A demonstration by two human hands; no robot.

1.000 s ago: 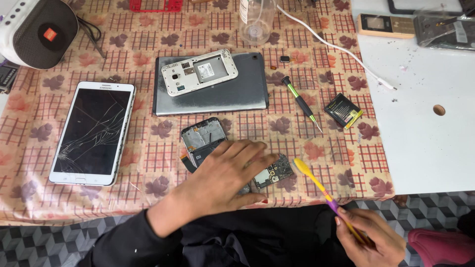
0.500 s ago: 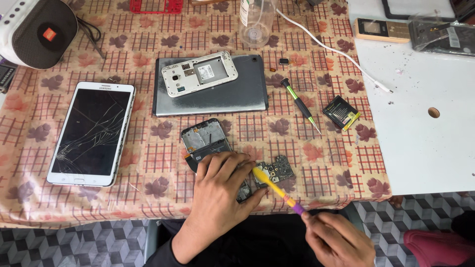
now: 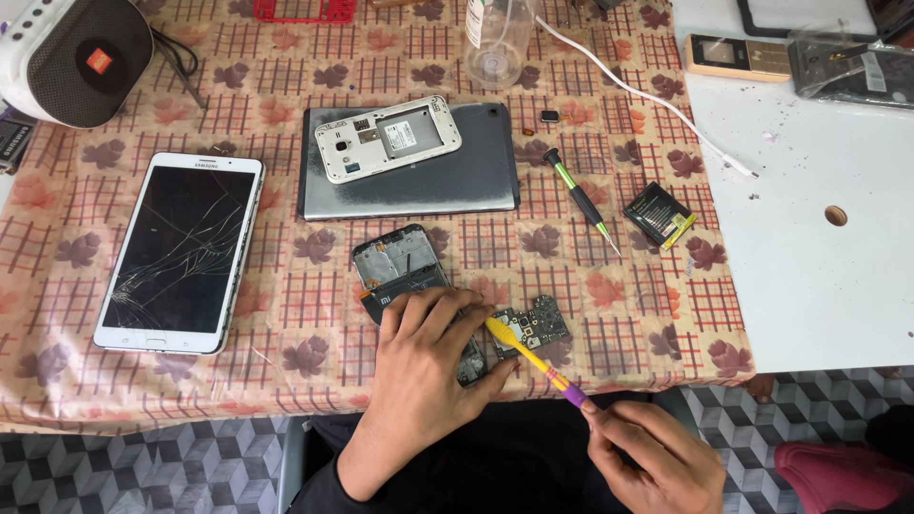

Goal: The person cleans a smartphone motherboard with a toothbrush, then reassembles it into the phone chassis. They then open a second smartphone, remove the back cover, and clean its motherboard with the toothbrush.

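My left hand [image 3: 426,366] lies flat on an opened dark phone body [image 3: 395,266] near the table's front edge, fingers spread over its lower half. Beside it lies a small dark circuit board [image 3: 538,324]. My right hand [image 3: 652,457] grips a yellow and purple brush [image 3: 533,360] by its purple end. The brush's yellow head rests on the left edge of the circuit board, close to my left fingertips.
A white tablet with a cracked screen [image 3: 181,252] lies at the left. A grey tablet [image 3: 476,176] carries a white phone frame [image 3: 386,138]. A green-handled screwdriver [image 3: 581,200], a black battery [image 3: 659,214], a round speaker [image 3: 71,57], a clear bottle [image 3: 497,33] and a white board [image 3: 819,247] surround them.
My right hand has brought the brush up from the table's edge to the circuit board. My left hand has shifted left onto the phone body, uncovering the board.
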